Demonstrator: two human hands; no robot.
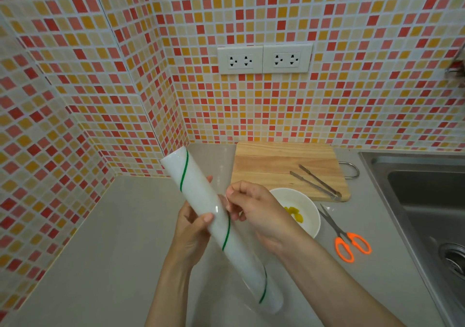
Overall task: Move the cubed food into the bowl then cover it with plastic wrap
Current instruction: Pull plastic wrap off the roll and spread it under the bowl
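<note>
We see the left hand (192,231) wrapped around the middle of the plastic wrap roll (216,223), thumb pressed on its upper face and fingers curled behind it, so the grip is closed on the roll. The right hand (254,211) meets the roll from the other side, its fingertips pinched together on the loose edge of the clear film where it leaves the roll. The roll is white with a thin green spiral line and is held tilted above the counter (105,238), its far end toward the tiled corner on the left and its near end low toward us.

The white bowl (305,216) stands on the counter just in front of the near edge of the wooden cutting board (281,165), partly hidden by the right hand. The yellow cubed food (294,213) lies in the bowl's bottom. Metal tongs (315,182) lie on the board's near right corner. Orange-handled scissors (344,236) lie on the counter just right of the bowl, between it and the sink (422,201) at the counter's right edge. Two white sockets (264,59) sit on the mosaic wall above the board.
</note>
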